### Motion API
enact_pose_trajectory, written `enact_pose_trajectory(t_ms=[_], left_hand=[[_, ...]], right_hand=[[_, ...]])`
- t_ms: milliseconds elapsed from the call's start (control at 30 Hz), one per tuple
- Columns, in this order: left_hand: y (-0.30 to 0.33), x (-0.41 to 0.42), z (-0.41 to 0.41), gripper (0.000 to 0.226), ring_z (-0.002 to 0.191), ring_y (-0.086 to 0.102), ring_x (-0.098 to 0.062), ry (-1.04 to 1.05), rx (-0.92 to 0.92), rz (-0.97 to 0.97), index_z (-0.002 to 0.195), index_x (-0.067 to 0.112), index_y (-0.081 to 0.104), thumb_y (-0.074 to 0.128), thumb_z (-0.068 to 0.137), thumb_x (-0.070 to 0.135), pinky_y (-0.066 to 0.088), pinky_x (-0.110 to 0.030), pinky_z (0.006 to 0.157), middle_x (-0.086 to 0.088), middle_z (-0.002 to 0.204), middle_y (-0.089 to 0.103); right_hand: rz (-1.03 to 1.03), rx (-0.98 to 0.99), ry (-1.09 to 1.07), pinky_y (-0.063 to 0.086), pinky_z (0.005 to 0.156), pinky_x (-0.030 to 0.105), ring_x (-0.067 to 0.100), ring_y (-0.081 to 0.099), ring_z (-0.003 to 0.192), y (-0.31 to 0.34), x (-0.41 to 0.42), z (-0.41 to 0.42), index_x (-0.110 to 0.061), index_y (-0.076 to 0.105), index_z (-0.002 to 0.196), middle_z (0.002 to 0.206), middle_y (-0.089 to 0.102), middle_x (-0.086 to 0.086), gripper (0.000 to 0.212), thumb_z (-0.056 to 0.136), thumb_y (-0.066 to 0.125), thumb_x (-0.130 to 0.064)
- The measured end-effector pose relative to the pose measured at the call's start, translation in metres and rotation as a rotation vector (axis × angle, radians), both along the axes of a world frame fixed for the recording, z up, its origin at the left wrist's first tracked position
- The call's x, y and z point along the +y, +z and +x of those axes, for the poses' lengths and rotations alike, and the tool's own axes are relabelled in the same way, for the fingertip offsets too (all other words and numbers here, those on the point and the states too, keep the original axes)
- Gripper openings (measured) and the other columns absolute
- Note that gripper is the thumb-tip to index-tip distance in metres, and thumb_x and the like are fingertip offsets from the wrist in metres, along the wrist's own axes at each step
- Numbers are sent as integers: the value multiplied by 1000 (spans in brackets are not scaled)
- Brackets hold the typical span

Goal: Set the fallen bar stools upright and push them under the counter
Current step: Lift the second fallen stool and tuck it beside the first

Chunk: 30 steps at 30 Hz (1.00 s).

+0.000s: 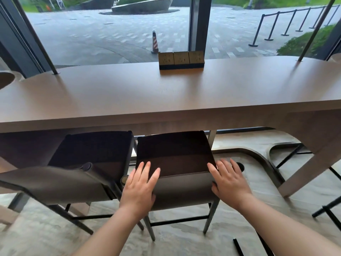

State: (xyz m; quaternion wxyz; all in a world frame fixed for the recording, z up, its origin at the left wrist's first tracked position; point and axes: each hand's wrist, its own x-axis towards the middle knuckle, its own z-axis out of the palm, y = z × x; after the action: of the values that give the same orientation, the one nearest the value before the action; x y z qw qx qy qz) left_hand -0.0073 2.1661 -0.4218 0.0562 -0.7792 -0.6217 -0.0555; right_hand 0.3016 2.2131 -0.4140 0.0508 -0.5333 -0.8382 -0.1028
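Both stools are standing now. The right stool (pixel 175 156) sits upright with its seat partly under the counter (pixel 166 100), and the left stool (pixel 88 154) is just beside it. The left hand (pixel 140 187) and right hand (pixel 228 183) rest on the right stool's backrest (pixel 184 187) corners, fingers straight and spread over the top, thumbs down the near face.

Large window (pixel 114 34) at 12 o'clock admits daylight over a paved plaza (pixel 92 39). Traffic cone (pixel 155 42) outside. Rope barrier posts (pixel 273 26) at 2 o'clock. Pale marbled floor (pixel 184 242) at 6 o'clock.
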Motion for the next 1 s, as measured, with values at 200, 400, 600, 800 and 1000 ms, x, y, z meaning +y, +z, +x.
enact_pose_trajectory(t_ms=[200,400,600,800,1000], left_hand=[[-27,-13,-20,64,119,54,-36,147,-23,356,134,20,48,59,72,7,38,-58,103,-18,126,62],[-44,3,-36,64,111,49,-41,81,43,473,133,14,49,61,73,-3,53,-55,89,-19,122,55],[-43,23,-51,50,102,49,-40,-15,12,514,116,10,56,72,72,-5,53,-52,76,-19,103,58],[-23,57,-59,40,99,48,-41,-44,-24,545,109,9,54,68,72,4,52,-52,71,-19,94,59],[-13,73,-55,35,97,52,-43,-24,-58,552,100,5,61,73,69,-3,50,-50,68,-20,91,62]], right_hand=[[88,4,-18,31,103,56,37,62,100,-15,3,23,-7,62,119,105,64,16,67,58,87,-15],[194,-37,41,39,88,54,37,62,95,-31,20,40,-10,47,124,105,61,15,52,73,40,-4],[265,-40,95,45,76,48,34,60,88,-26,33,38,-12,48,115,96,63,12,47,72,30,-4],[348,5,128,40,79,47,33,61,87,-12,62,26,-12,48,112,93,63,11,47,66,47,-3],[354,22,156,42,81,51,35,65,89,-8,84,28,-10,54,111,95,65,12,52,61,64,2]])
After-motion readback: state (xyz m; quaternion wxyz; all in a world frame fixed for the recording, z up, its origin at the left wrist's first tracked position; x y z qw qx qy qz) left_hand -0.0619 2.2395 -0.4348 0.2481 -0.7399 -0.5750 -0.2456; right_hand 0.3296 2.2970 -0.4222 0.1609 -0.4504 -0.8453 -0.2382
